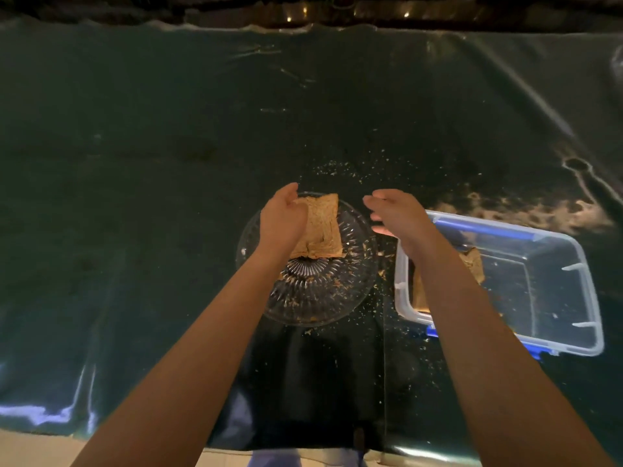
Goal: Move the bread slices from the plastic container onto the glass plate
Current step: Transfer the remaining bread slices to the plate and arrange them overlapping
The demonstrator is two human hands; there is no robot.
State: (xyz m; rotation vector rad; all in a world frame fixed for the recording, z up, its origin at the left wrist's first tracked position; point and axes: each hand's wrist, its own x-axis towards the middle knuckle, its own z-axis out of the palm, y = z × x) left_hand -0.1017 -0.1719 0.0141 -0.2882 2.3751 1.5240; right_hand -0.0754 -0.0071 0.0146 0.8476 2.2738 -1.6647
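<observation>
A brown bread slice (322, 227) lies over the far half of the round cut-glass plate (323, 298). My left hand (281, 219) rests against the slice's left edge, fingers along it. My right hand (396, 214) hovers open, fingers spread, between the plate and the clear plastic container (553, 298) with blue clips. Another bread slice (473, 264) stands inside the container's left end, mostly hidden by my right forearm.
Crumbs are scattered on the dark, shiny plastic-covered table (168, 197) around the plate and beyond it. The table's near edge runs along the bottom, with a pale floor strip below it.
</observation>
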